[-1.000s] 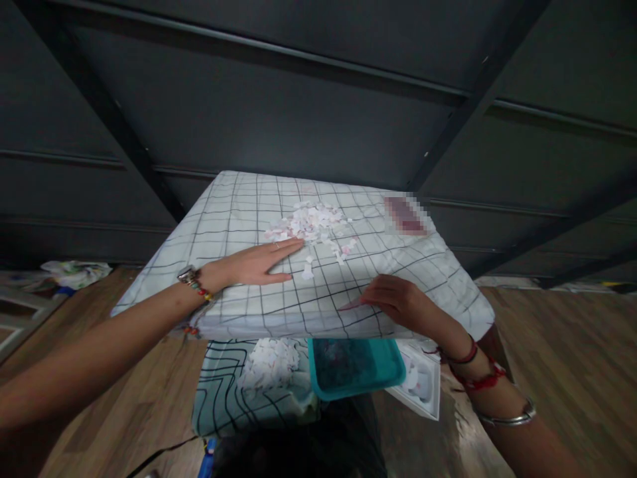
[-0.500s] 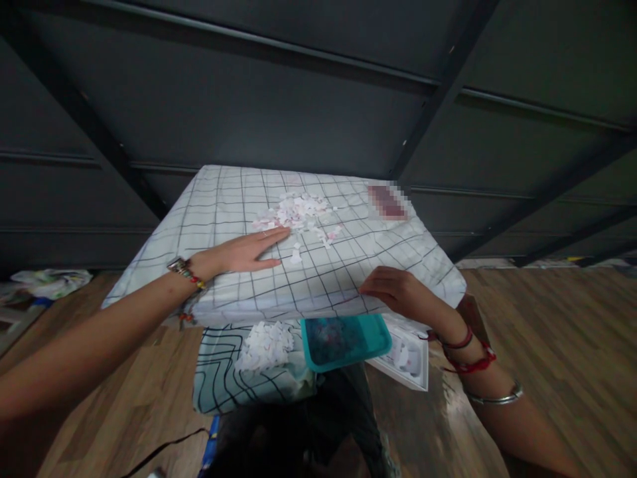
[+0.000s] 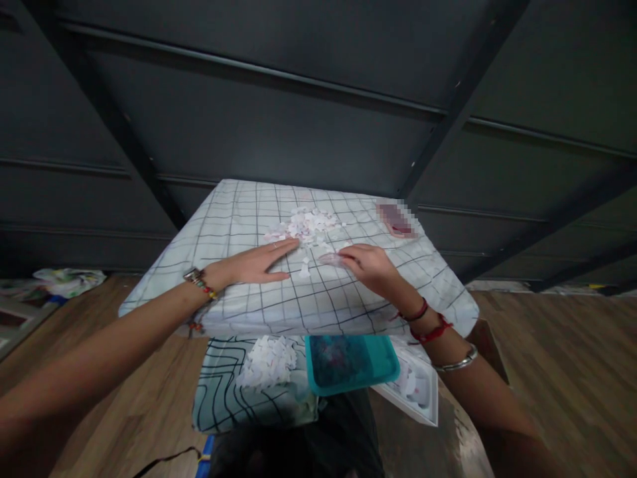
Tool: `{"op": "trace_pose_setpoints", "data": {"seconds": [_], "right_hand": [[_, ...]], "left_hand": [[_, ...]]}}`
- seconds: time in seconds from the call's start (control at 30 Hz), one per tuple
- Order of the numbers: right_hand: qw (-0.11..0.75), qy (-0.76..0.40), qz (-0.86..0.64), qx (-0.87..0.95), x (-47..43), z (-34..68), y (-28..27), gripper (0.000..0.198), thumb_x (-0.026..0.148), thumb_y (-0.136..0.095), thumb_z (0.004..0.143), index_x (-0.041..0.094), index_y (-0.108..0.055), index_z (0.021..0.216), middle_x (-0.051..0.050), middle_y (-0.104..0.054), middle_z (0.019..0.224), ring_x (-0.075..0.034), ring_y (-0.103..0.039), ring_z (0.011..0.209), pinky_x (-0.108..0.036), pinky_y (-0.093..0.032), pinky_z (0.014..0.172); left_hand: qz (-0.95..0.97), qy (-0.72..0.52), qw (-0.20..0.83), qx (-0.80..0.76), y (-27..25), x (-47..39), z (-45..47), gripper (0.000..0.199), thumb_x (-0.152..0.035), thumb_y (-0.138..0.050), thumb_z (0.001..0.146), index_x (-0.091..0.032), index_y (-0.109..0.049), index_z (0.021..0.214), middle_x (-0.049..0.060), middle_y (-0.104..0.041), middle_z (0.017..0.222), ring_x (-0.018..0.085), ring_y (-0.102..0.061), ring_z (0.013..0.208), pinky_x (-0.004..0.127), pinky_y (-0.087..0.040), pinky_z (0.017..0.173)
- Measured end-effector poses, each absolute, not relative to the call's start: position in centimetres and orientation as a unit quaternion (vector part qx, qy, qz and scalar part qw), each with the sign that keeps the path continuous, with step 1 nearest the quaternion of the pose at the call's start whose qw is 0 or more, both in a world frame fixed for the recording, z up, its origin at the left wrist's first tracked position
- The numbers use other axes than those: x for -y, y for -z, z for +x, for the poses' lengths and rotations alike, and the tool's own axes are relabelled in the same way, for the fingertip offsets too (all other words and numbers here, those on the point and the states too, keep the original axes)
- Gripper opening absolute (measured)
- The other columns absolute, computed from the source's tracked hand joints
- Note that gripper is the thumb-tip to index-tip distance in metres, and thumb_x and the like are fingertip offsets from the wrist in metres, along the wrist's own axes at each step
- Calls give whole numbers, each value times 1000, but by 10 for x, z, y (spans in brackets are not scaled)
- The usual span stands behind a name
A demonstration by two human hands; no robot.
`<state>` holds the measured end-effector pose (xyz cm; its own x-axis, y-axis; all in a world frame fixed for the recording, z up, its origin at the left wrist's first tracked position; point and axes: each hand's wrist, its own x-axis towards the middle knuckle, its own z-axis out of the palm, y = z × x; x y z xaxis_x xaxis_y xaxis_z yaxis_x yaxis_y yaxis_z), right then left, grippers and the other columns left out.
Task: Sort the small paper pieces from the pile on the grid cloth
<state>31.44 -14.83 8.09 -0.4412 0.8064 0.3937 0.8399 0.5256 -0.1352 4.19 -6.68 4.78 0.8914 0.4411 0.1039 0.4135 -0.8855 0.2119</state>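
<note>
My left hand (image 3: 249, 264) lies flat on the checked cloth (image 3: 279, 312), thumb apart, its fingertips touching the near edge of a pile of small white paper pieces (image 3: 312, 224). Between the closed fingers of my right hand (image 3: 372, 267) is a thin, clear item (image 3: 329, 258) that looks like a small plastic bag. It is held low over the cloth, just right of a few loose white pieces (image 3: 304, 269). What the bag holds, if anything, is too blurred to tell.
Below the table's front edge, a teal plastic tray (image 3: 387, 362) holds dark, clear-looking items. Left of it, more white pieces (image 3: 269, 362) lie heaped on green cloth. An open white box (image 3: 423, 411) stands at its right. A blurred-out reddish object (image 3: 397, 219) lies at the back right.
My right hand has moved forward and left from the table's front edge toward the pile, and the clear item now shows at its fingertips. My left hand stays flat beside the pile.
</note>
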Motion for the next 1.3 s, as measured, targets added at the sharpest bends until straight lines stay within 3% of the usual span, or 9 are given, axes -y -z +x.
{"op": "trace_pose_setpoints", "data": {"seconds": [0.23,0.47,0.73,0.87,1.1,1.3], "right_hand": [[132,34,-453,881,122,278,-65,21,20,-42,87,15,-63,86,-5,-64,83,-15,-56,82,-26,-40,75],[163,61,-479,860,120,287,-64,21,20,-42,88,14,-62,86,-6,-63,82,-15,-55,81,-25,-39,72],[122,41,-422,898,130,284,-71,23,20,-39,89,16,-61,86,-4,-62,81,-14,-53,81,-24,-38,71],[144,57,-481,863,122,286,-74,22,20,-40,88,15,-61,88,-5,-62,82,-14,-53,81,-24,-38,70],[87,86,-514,849,101,273,-70,23,20,-39,88,17,-62,88,-5,-63,82,-15,-54,80,-25,-36,66],[122,97,-508,847,106,271,-71,24,17,-38,87,16,-62,90,-5,-62,80,-15,-53,79,-25,-36,65]], "left_hand": [[961,-104,124,-225,-48,69,39,80,-48,-49,83,-18,-2,141,9,-6,147,25,-12,133,36,-16,109],[964,-102,129,-210,-45,66,38,78,-47,-48,84,-18,-3,141,8,-4,147,25,-12,133,36,-16,110],[967,-100,120,-202,-39,61,37,78,-47,-48,84,-18,-3,141,8,-6,147,24,-13,133,36,-18,109],[964,-109,129,-205,-40,61,38,81,-48,-51,82,-18,-4,141,9,-7,147,25,-14,133,37,-19,109],[954,-145,140,-220,-39,60,37,81,-50,-50,82,-17,-4,140,10,-8,146,26,-13,133,40,-19,109],[952,-149,146,-225,-37,59,37,80,-48,-50,82,-17,-4,140,10,-9,146,27,-14,133,41,-20,108]]}}
